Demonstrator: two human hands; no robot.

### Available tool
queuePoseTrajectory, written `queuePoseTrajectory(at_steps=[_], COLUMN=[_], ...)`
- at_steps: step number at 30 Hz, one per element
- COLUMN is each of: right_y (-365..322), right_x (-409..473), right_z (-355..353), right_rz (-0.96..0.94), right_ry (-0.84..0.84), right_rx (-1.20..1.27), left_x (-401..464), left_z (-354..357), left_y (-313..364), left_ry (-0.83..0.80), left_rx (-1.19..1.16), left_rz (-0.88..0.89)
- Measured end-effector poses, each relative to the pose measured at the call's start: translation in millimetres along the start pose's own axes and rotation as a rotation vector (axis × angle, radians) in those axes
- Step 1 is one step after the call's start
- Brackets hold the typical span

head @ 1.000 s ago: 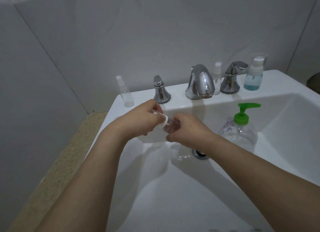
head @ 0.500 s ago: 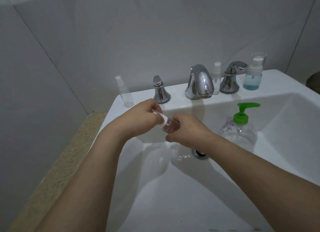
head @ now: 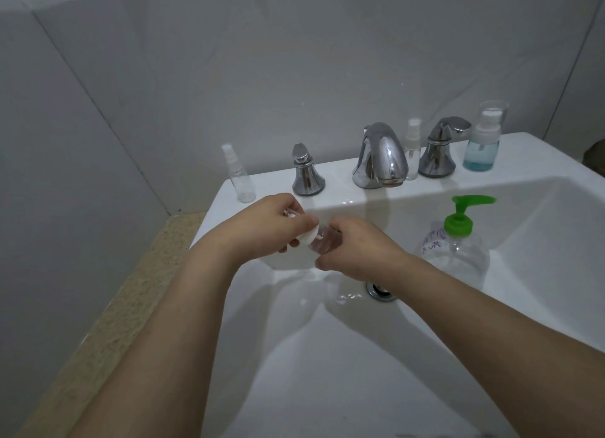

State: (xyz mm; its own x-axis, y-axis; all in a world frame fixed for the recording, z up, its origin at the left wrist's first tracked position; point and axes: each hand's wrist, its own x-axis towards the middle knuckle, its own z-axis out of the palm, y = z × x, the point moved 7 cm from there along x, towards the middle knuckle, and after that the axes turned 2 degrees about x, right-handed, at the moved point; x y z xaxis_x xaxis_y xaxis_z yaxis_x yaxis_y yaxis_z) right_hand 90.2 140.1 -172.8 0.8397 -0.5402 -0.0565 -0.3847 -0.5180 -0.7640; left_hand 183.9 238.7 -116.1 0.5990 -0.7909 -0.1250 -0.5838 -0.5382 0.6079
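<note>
Grey wall tiles are seen behind a white sink (head: 209, 228), which is set beside a speckled bench (head: 131, 290) on its left. A small clear bottle (head: 322, 242) is held in the air over the left part of the basin, between both hands, above and to the left of the drain (head: 379, 290). Its body is transparent and looks empty, and a white cap (head: 311, 233) sits at its neck. The cap end is gripped by the curled fingers of the left hand (head: 271, 224); the body is wrapped by the fingers of the right hand (head: 357, 251), so the base is hidden. The long axis lies almost level, running left to right, with the neck pointed towards the left hand and tipped slightly upward.

Open basin is left below and in front of the hands. To the right, a green-pump bottle (head: 458, 241) stands inside the basin, near the right forearm. Along the back ledge are ranged a clear spray bottle (head: 239, 175), a chrome handle (head: 306, 172), the spout (head: 381, 156), a second small sprayer (head: 412, 149), another handle (head: 440, 149) and a blue-liquid pump bottle (head: 481, 143), all well apart from the hands
</note>
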Motion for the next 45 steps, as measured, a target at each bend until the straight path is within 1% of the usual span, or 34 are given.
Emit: queuePoseTrajectory(at_steps=[5, 8, 12, 16, 19, 22, 25, 29, 31, 33, 36, 38, 43, 45], right_y=[-2.0, -1.8, -0.9, -2.6, -3.6, -3.9, -3.1, -3.1, -2.8, -2.5, -2.0, -3.6, -6.1, -4.9], right_x=[-2.1, -1.7, -0.8, -1.7, -2.4, -2.9, -3.0, -3.3, -3.4, -2.6, -1.9, -2.9, -5.9, -6.2], right_z=[-1.0, 0.1, 0.4, 0.7, -0.4, -0.7, 0.9, 1.1, 0.6, 0.8, 1.7, 1.9, -2.3, -1.9], right_rz=[-0.016, -0.014, -0.007, -0.020, -0.024, -0.023, -0.019, -0.023, -0.025, -0.026, -0.027, -0.047, -0.088, -0.087], right_ry=[-0.006, -0.013, -0.008, -0.012, -0.006, -0.006, -0.015, -0.015, -0.012, -0.009, -0.003, 0.009, 0.030, 0.018], right_rx=[-0.005, -0.003, -0.002, -0.035, -0.030, -0.017, -0.021, -0.026, -0.020, -0.020, -0.040, -0.043, 0.056, 0.062], left_x=[-1.7, -1.9, -1.7, -1.4, -1.8, -1.3, -0.9, -2.2, -1.7, -1.4, -0.7, -0.6, -1.7, -1.6], left_z=[-1.9, -1.9, -0.7, -0.4, -0.4, -1.6, -0.6, -0.3, -0.3, -0.8, -0.7, -5.2, -22.5, -23.5], left_y=[7.1, 6.1, 1.0, 3.6, 4.8, 3.1, 0.5, 4.0, 5.5, 3.7, -0.1, -0.2, -3.5, -5.1], left_ry=[-0.018, -0.016, -0.027, -0.045, -0.046, -0.008, -0.019, -0.047, -0.037, -0.014, -0.024, 0.003, 0.107, 0.118], left_rx=[0.028, 0.024, 0.015, 0.032, 0.031, -0.006, -0.008, 0.016, 0.007, 0.011, 0.024, -0.005, -0.159, -0.195], left_rz=[0.082, 0.067, 0.004, 0.068, 0.083, 0.052, 0.012, 0.068, 0.070, 0.038, -0.007, -0.001, -0.003, -0.019])
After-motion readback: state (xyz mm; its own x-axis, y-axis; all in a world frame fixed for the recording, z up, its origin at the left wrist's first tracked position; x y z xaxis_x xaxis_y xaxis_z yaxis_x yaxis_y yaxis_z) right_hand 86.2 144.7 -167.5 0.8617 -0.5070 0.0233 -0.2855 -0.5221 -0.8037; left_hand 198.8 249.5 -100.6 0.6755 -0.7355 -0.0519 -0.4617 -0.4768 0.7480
